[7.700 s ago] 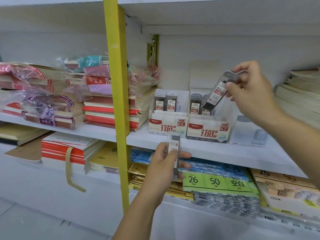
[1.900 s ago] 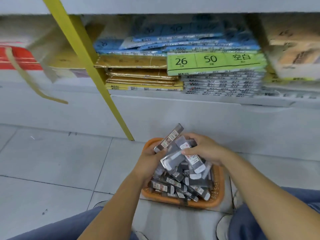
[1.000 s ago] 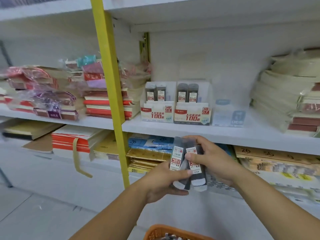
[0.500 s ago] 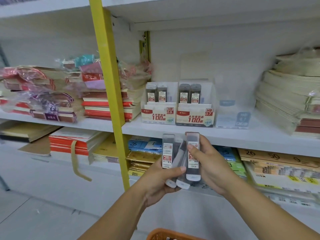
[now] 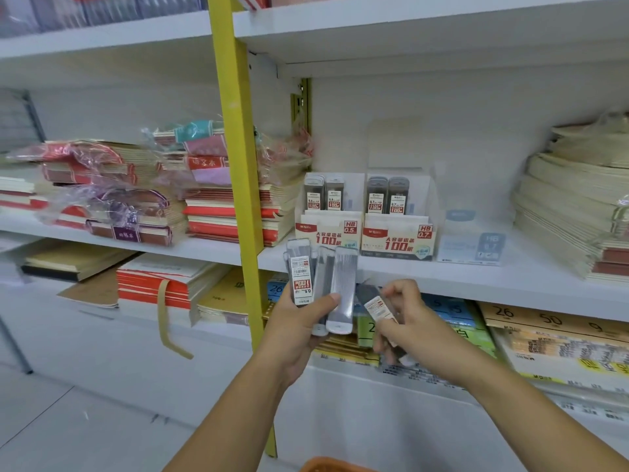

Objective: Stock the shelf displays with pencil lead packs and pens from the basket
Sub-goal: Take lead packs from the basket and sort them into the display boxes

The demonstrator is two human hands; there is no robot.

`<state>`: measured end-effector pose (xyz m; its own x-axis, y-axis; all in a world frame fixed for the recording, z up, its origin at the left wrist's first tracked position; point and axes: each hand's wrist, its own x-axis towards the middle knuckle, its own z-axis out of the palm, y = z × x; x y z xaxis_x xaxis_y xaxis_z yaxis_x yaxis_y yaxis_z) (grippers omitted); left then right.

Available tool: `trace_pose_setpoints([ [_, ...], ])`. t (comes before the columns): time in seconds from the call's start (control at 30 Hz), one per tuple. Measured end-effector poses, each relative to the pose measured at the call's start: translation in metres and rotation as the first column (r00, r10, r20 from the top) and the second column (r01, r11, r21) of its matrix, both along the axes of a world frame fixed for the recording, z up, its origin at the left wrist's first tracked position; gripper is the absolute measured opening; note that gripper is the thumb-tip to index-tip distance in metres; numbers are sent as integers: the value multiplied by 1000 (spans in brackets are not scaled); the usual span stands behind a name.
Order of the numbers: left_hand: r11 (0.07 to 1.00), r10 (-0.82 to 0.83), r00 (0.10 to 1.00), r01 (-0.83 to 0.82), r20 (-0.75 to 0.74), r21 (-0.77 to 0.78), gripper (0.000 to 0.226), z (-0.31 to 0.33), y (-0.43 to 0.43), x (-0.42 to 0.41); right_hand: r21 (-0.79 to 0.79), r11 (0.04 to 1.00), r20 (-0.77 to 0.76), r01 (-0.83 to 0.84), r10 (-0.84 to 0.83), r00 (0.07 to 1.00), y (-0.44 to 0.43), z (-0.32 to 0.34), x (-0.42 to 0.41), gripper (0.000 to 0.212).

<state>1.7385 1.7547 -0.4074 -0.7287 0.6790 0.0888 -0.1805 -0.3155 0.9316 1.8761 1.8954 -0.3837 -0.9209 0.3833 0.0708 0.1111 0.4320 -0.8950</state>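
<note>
Lead packs (image 5: pixel 321 287): light, stiff, slick; we fan three in left hand (image 5: pixel 299 332), right hand (image 5: pixel 405 318) pinches one (image 5: pixel 377 308) by its sides.

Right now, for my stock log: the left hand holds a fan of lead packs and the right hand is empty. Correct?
No. The right hand is not empty: it pinches one lead pack, as the head view shows. The left hand does hold a fan of lead packs.

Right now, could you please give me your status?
Left hand gripping several lead packs. Right hand pinching one pack. Nothing blocking display boxes.
</note>
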Motion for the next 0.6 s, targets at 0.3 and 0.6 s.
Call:
trace_pose_setpoints([
  [0.3,998,40,999,-39,-34,47,40,15,-9,-9,-127,987,-210,101,-126,969,-10,15,-9,27],
  [0.6,929,322,947,-316,0,194,42,42,-4,-46,309,831,-575,462,-224,787,22,146,-65,17],
])
